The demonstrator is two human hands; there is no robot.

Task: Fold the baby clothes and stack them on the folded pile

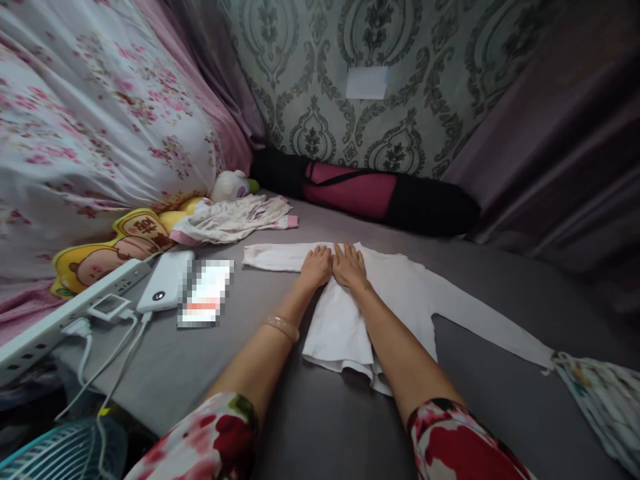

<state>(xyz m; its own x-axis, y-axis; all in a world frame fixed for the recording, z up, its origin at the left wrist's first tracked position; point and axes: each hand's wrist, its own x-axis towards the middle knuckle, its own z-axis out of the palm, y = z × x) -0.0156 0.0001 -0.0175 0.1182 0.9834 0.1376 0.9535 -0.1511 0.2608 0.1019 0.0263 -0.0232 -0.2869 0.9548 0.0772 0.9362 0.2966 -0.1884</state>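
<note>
A white long-sleeved shirt [400, 287] lies spread on the grey bed surface [330, 420], one sleeve stretched to the left and the other to the lower right. My left hand [317, 265] rests flat on the shirt where the left sleeve meets the body. Right beside it, my right hand [349, 265] lies flat on the upper left part of the body. Fingers of both hands are extended and point away from me. Part of the shirt's left side looks folded over below my hands, and my right forearm covers some of its middle.
A power strip [100, 300], white power bank [167, 280] and blurred-out phone [207, 293] lie left. Behind them are a yellow cushion [100, 257] and crumpled clothing [235, 220]. A black-and-pink bag [350, 190] lies along the wall; patterned cloth [605, 400] sits right.
</note>
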